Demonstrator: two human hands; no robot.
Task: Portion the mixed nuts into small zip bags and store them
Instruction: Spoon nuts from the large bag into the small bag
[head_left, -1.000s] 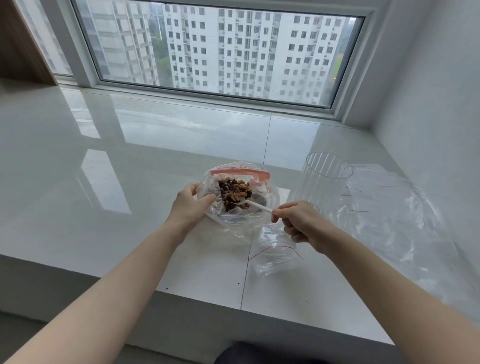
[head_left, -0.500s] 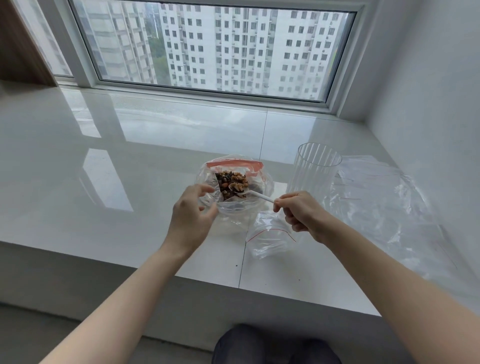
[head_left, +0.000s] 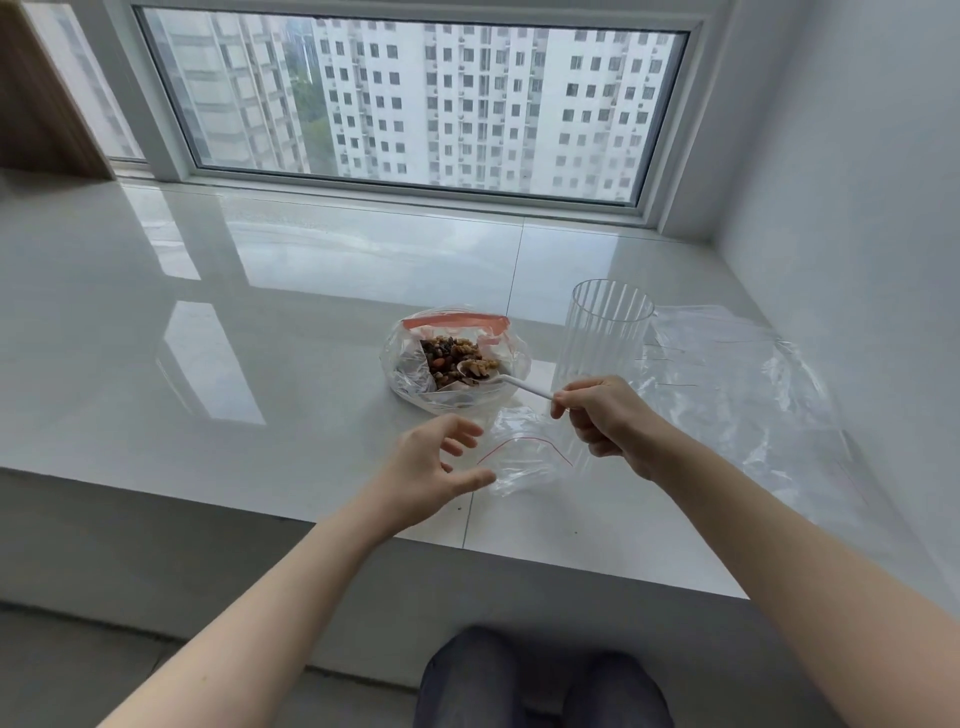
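A large clear bag with a red zip strip (head_left: 410, 358) lies open on the white sill and holds mixed nuts (head_left: 449, 358). My right hand (head_left: 602, 415) grips the handle of a white plastic spoon (head_left: 511, 383), whose bowl carries nuts just above the big bag. A small empty zip bag with a thin red line (head_left: 519, 457) lies in front of the big bag. My left hand (head_left: 431, 467) hovers beside that small bag with fingers spread, holding nothing.
A tall ribbed clear cup (head_left: 602, 332) stands right of the nut bag. More clear plastic bags (head_left: 737, 384) lie spread toward the right wall. The sill's front edge (head_left: 311, 525) runs just below my hands; the window is behind.
My left hand let go of the big bag's rim and came down toward the small bag. The spoon lifted out with nuts on it. The camera pulled back.
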